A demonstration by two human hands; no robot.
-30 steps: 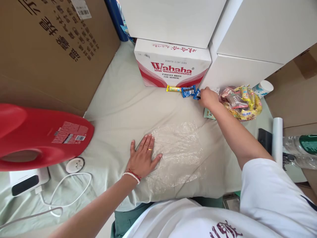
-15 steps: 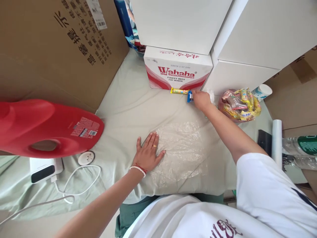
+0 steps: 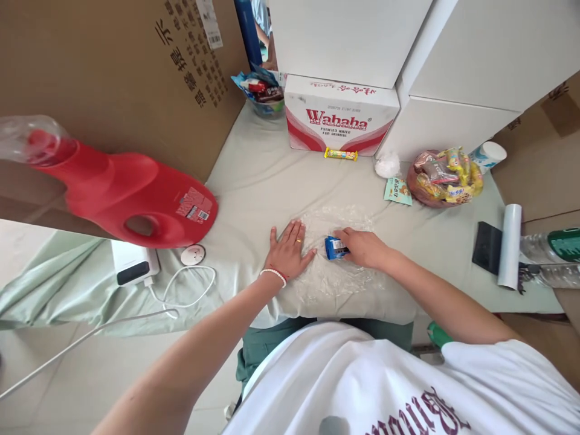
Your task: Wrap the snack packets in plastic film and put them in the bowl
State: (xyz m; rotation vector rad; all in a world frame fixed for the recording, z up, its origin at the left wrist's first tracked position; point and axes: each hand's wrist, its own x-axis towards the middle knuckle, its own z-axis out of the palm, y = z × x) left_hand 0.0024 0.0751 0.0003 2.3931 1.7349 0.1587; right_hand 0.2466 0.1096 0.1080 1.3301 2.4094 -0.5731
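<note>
Red jug [image 3: 154, 202]: toward the table's [image 3: 254, 175] left end; a bump from the left arm [image 3: 212, 338] might topple it.
Cable [image 3: 206, 293]: loops by the near edge and runs over it; a snag could drag the charger [image 3: 135, 261] along.
Left hand [image 3: 290, 251]: spread, palm down, on the sheet's left part; if it lifts, the sheet may slip.
Plastic sheet [image 3: 328, 285]: wrinkled, near the middle of the near edge; folds could catch the packet.
Blue packet [image 3: 332, 248]: over the sheet; one or several, touching or not, I cannot tell.
Yellow bar [image 3: 341, 154]: by the water box [image 3: 342, 118], far edge; easily overlooked.
Right hand [image 3: 365, 248]: pinching the packet's right end; a loose grip could drop it.
Snack bowl [image 3: 441, 199]: heaped, toward the far right corner; a nudge could spill it.
</note>
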